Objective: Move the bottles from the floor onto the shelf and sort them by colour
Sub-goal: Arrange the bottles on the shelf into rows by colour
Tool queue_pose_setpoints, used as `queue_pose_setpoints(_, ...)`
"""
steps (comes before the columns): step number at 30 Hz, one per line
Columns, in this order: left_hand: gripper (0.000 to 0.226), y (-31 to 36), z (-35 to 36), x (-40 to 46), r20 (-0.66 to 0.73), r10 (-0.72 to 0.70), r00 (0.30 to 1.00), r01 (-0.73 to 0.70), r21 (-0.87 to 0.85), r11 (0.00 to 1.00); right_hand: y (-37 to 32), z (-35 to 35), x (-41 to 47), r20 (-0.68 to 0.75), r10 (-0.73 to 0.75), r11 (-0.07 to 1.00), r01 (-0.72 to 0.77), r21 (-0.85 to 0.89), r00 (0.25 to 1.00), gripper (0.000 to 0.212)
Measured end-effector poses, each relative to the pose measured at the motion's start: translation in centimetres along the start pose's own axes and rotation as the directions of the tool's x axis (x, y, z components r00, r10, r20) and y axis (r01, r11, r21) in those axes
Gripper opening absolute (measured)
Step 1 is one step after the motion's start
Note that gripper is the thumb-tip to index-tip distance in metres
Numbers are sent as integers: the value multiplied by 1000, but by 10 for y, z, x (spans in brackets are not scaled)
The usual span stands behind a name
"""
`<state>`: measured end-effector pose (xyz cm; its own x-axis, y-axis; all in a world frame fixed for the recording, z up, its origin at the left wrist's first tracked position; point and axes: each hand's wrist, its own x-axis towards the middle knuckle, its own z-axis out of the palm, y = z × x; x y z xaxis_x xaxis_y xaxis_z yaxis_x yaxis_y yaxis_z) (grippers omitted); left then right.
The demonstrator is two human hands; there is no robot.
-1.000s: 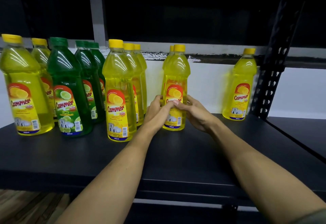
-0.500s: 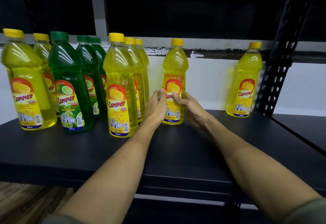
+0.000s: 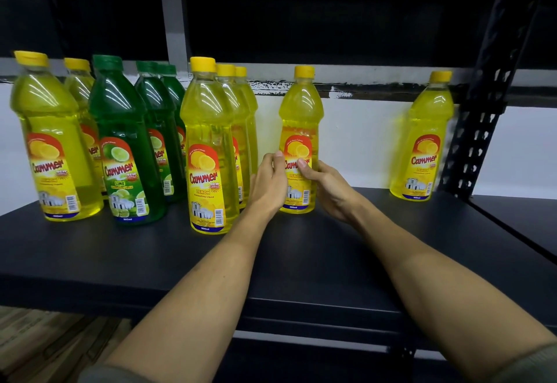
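Centrally, at about twelve o'clock from the viewer, one yellow bottle stood upright on the black shelf, and both hands were on it. The left hand curled round its left flank at label height, thumb over the label's edge; the right hand wrapped its right flank, thumb pressed on the label front. The bottle's base looked to be resting on the shelf, though the hands hid part of it.

Just beside the left hand, toward eleven o'clock, ran a row of three yellow bottles, one behind the other. Farther round at ten o'clock stood three green bottles in a similar file, and at nine o'clock two more yellow ones. Well apart at two o'clock, a lone yellow bottle stood near the perforated black upright. Wooden flooring showed below the shelf at seven o'clock.
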<state>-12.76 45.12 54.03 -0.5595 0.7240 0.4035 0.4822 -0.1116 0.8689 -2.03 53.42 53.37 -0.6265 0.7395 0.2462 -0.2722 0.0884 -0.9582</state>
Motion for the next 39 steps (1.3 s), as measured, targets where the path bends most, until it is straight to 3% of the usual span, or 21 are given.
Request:
queue_pose_setpoints(9,49,0,-1,-4,-1,50,999,-50,57,997,-3,0,-5,-3,26,1000,-26,7,1000,48)
queue_pose_setpoints(12,44,-2,0,-1,-90,129,988,-123,63,990,-6,-2,-7,-3,30,999,-30,-29,1000,51)
queue_pose_setpoints(14,40,4,0,-3,-221,229,948,-226,42,973,-17,-7,-10,-60,3,992,-11,-123,998,64)
queue_pose_setpoints(17,36,24,2,-17,-367,449,815,-460,64,886,-34,-27,-14,-260,-124,963,53,-264,958,75)
queue_pose_setpoints(19,32,35,9,-32,-295,617,729,-605,143,783,-38,-46,-18,-433,-268,916,88,-392,861,64)
queue_pose_setpoints(21,29,39,22,-45,-58,714,698,-697,177,695,-37,-69,-20,-619,-458,818,30,-574,637,50)
queue_pose_setpoints(23,34,35,36,-56,254,678,690,-723,186,666,-41,-92,-23,-731,-573,760,-94,-643,370,42)
queue_pose_setpoints(24,39,32,42,-60,381,628,679,-723,199,661,-45,-103,-25,-771,-572,763,-162,-626,281,42)
queue_pose_setpoints(25,44,28,47,-62,473,577,666,-722,210,660,-49,-112,-29,-799,-552,770,-221,-598,238,46)
queue_pose_setpoints(27,54,22,51,-62,576,482,660,-700,239,673,-49,-130,-33,-824,-499,770,-298,-564,270,65)
queue_pose_setpoints(30,62,14,51,-57,624,364,692,-641,298,708,-34,-144,-27,-822,-408,789,-299,-536,397,91)
queue_pose_setpoints(33,64,6,52,-53,667,260,698,-611,367,702,-23,-149,-21,-811,-384,791,-296,-536,441,94)
queue_pose_setpoints(36,59,2,54,-50,666,209,716,-560,370,741,-31,-146,-28,-783,-422,704,-380,-600,456,96)
queue_pose_setpoints(39,56,0,53,-48,640,186,745,-492,340,801,-35,-138,-38,-748,-414,646,-411,-643,519,90)
